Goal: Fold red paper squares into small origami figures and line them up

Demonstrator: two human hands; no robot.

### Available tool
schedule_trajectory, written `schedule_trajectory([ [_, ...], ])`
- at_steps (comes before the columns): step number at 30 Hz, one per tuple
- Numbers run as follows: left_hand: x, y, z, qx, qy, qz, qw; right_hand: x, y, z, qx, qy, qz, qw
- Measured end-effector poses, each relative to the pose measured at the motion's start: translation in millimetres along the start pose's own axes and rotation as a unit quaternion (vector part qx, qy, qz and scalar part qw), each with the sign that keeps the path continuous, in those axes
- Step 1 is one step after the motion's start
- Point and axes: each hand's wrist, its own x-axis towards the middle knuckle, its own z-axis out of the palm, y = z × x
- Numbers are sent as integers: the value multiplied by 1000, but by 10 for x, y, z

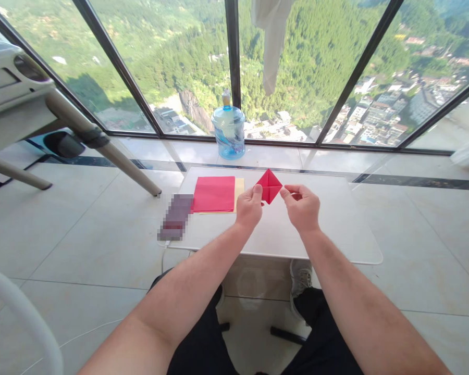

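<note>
A small folded piece of red paper, diamond-shaped with crease lines crossing at its middle, is held up over the white table. My left hand grips its left corner, thumb on top and fingers underneath. At the right corner, my right hand has thumb and index finger pinched together, touching the paper's tip. Left of my left hand lies a stack of square red paper, with yellow paper showing from under it.
The low white table stands before my knees. A blurred-out phone-like object with a white cable lies at its left edge. Behind stands a blue water jug by the windows. A metal-legged frame is at left.
</note>
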Motion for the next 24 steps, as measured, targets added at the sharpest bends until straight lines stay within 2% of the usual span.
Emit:
schedule_trajectory([
  [2, -40, 17, 0, 72, -13, 59, 996, -50, -38, 48, 33, -77, 3, 997],
  [4, -96, 51, 6, 125, -64, 128, 982, -66, -47, 76, 70, -142, 13, 987],
  [6, -144, 79, 19, 144, -103, 163, 971, -43, -18, 78, 83, -149, 21, 985],
  [8, -152, 89, 29, 146, -101, 164, 970, 1, 32, 57, 71, -114, 36, 990],
  [11, -74, 83, 14, 145, -19, 112, 983, 64, 87, -2, 72, -88, 74, 991],
  [13, 5, 88, -18, 116, 12, 39, 992, 85, 89, -44, 95, -105, 88, 986],
  [15, 64, 109, -55, 54, -26, -41, 997, 89, 67, -77, 106, -125, 93, 982],
  [17, 87, 143, -82, 8, -74, -91, 993, 84, 38, -98, 104, -142, 94, 980],
  [20, 70, 192, -98, -8, -111, -100, 989, 76, 8, -112, 96, -159, 92, 978],
  [24, 53, 212, -104, -4, -149, -92, 984, 76, -5, -127, 89, -154, 96, 979],
])
